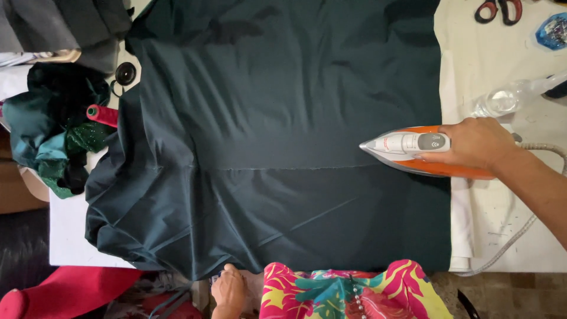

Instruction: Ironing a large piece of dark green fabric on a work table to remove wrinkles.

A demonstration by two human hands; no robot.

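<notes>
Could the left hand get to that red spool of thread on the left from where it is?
Probably yes: the left hand sits at the near edge of the dark green fabric, empty, and nothing blocks its way to the red spool.

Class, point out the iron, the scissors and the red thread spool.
iron (407,143), head view, white top of its body.
scissors (499,10), head view, red handles.
red thread spool (103,114), head view, its side.

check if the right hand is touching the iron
Touching. The head view shows the right hand wrapped around the handle of the orange and white iron, which sits on the dark green fabric.
</notes>
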